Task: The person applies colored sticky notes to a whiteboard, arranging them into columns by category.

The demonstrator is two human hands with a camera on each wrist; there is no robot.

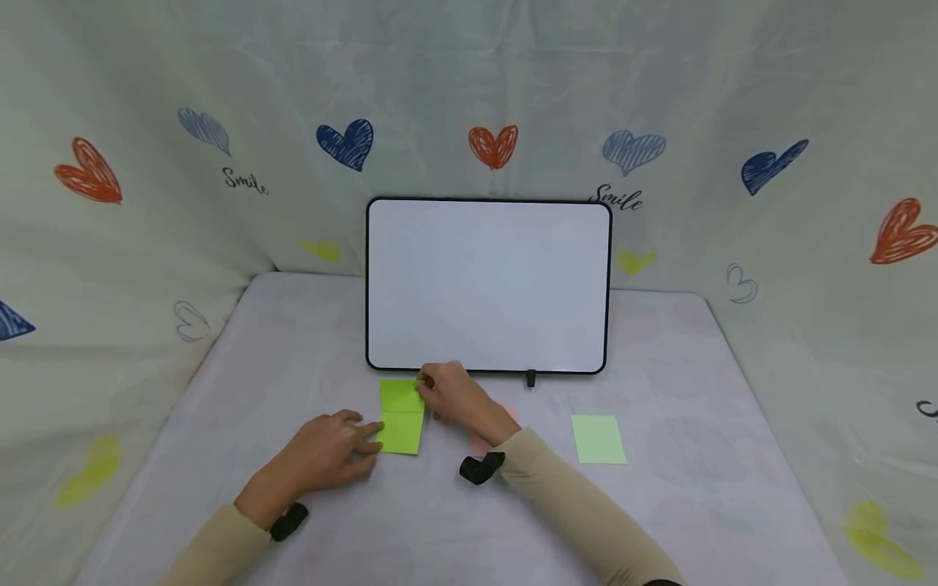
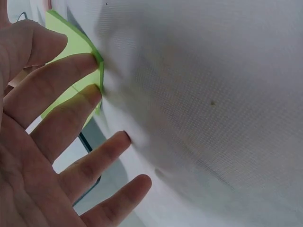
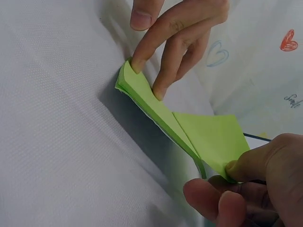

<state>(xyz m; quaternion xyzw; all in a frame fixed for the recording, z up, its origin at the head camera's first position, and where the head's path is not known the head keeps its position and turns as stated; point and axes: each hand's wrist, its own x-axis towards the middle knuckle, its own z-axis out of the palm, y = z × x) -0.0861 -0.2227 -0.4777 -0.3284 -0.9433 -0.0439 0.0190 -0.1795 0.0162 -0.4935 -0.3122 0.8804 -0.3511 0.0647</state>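
A thick bright green pad of sticky notes (image 1: 399, 435) lies on the table. Two fingertips of my left hand (image 1: 330, 452) press its left edge, the other fingers spread out. In the right wrist view those fingers rest on top of the pad (image 3: 149, 101). My right hand (image 1: 458, 399) pinches the far corner of the top sticky note (image 3: 213, 135) between thumb and finger. That sheet is lifted at an angle, still joined to the pad along a crease.
A whiteboard (image 1: 487, 285) with a black frame stands behind the pad, a small black piece (image 1: 531, 379) at its lower edge. A pink note (image 1: 479, 446) lies partly hidden under my right wrist. Further right is a pale green note (image 1: 598, 439).
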